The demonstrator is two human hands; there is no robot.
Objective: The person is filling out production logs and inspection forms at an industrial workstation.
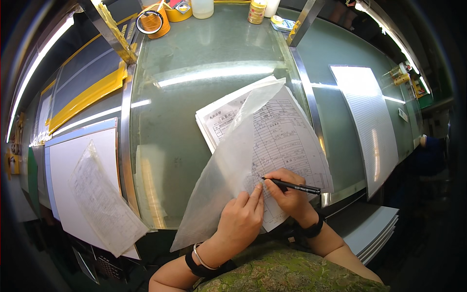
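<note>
My right hand [291,195] grips a black marker pen [297,186], its tip touching the lower left part of a printed form [282,131]. The form has table lines and some handwriting. Beside the pen tip, my left hand [242,216] lies with fingers stretched out, pressing on the form and on a clear plastic sleeve [214,190]. That sleeve is folded over to the left and covers part of the paper stack [214,124] underneath. Bands circle both wrists, and a bangle is on the left one.
A glass-topped table [175,112] carries the papers. Orange tape rolls [156,27], a white bottle [202,9] and a yellow can [257,12] stand at its far edge. On the left lies another sleeved sheet [99,194] on a white board; a ribbed white panel [367,121] lies right.
</note>
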